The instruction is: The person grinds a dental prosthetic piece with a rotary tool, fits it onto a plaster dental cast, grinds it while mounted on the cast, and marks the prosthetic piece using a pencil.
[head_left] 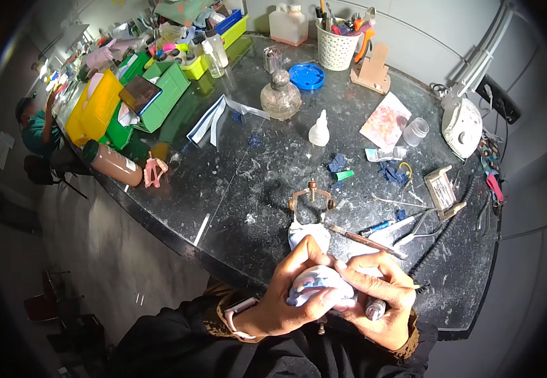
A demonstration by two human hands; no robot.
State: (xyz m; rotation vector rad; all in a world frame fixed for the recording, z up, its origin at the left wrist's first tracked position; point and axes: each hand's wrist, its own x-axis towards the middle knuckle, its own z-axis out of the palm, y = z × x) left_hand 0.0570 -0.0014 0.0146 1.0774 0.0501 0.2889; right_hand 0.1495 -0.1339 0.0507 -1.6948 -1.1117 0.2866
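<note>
At the bench's front edge, my left hand (pixel 289 299) is closed around a white and bluish dental model (pixel 324 283). Against the model's right side, my right hand (pixel 380 293) is closed on a dark, cylindrical handpiece (pixel 375 308), its tip hidden by the fingers. Just beyond the hands stands a brass-coloured articulator frame (pixel 312 198) with white plaster (pixel 308 236) at its near end. A brown-handled tool (pixel 368 241) and a blue pen (pixel 376 229) lie to the right of it.
A glass burner jar (pixel 280 97), a blue lid (pixel 307 76) and a tool basket (pixel 337 50) stand at the back. Green bins (pixel 163 97) and a brown bottle (pixel 113 164) are left. A white lamp head (pixel 462 129) is right. Another person (pixel 39 129) sits far left.
</note>
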